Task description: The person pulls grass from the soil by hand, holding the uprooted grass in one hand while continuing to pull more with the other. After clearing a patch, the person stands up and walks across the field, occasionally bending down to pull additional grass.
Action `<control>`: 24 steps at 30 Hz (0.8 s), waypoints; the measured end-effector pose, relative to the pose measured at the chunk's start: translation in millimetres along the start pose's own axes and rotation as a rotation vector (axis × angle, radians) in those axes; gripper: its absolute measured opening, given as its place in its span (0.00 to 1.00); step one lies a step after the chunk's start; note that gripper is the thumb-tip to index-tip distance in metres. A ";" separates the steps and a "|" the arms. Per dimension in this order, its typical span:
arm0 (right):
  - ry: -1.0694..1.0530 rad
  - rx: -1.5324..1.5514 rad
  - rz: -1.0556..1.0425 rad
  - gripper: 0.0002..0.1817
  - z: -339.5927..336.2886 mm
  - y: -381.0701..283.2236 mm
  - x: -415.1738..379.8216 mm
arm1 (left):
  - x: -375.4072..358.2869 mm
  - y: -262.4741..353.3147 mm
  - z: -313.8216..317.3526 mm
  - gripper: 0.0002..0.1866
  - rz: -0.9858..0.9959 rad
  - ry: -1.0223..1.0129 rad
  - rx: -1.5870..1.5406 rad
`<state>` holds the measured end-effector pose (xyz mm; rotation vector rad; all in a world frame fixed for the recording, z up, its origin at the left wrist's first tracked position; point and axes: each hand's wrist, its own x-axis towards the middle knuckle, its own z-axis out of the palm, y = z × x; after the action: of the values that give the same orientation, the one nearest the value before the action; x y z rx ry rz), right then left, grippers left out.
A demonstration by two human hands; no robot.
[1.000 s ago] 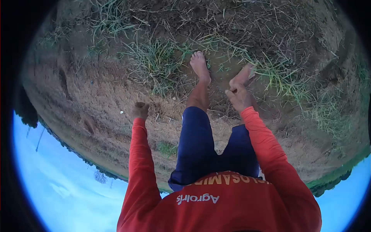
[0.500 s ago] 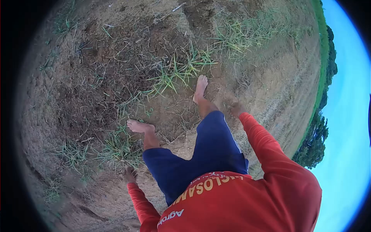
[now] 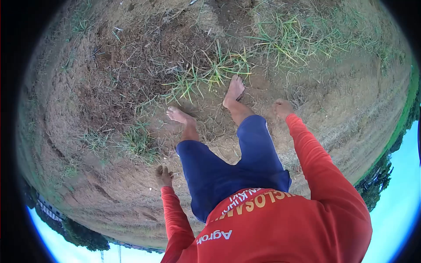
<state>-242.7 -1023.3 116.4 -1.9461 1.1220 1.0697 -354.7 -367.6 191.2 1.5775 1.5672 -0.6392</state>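
Note:
My left hand (image 3: 164,176) hangs beside my left thigh over bare soil, its fingers slightly bent and apart, with no object visible in it. Out to the right, my right hand (image 3: 283,108) is held away from my leg above dry ground. Its fingers are curled in and I see nothing in them. Both arms are in the long sleeves of a red shirt (image 3: 285,223). Below it are dark blue shorts (image 3: 237,171). My bare left foot (image 3: 180,115) and bare right foot (image 3: 234,90) are on the soil near a grass tuft (image 3: 215,70).
Dry brown soil (image 3: 123,179) with scattered straw surrounds me. Another green tuft (image 3: 140,142) grows to the left, and longer grass (image 3: 294,41) lies ahead on the right. Shallow furrows run behind. Trees (image 3: 377,179) and sky show at the edges.
The view has turned, bringing sky and trees into the lower left. My left foot now appears closer to my right foot. Both hands appear higher and farther right in the picture.

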 end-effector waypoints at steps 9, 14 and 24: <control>0.053 -0.139 -0.149 0.12 -83.2 -58.0 48.5 | -41.8 197.3 257.9 0.16 0.376 -0.573 0.139; 0.149 -0.497 -0.381 0.13 -113.8 -137.1 120.9 | -21.0 164.1 337.0 0.14 0.505 -0.598 0.047; 0.798 -0.508 -0.866 0.20 -44.0 -247.6 357.5 | -88.2 202.2 535.9 0.11 0.546 -0.648 -0.087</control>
<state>101.7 -1086.1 -145.2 -2.9593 0.1967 0.0656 -68.0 -836.5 7.1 1.4426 0.6435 -0.6670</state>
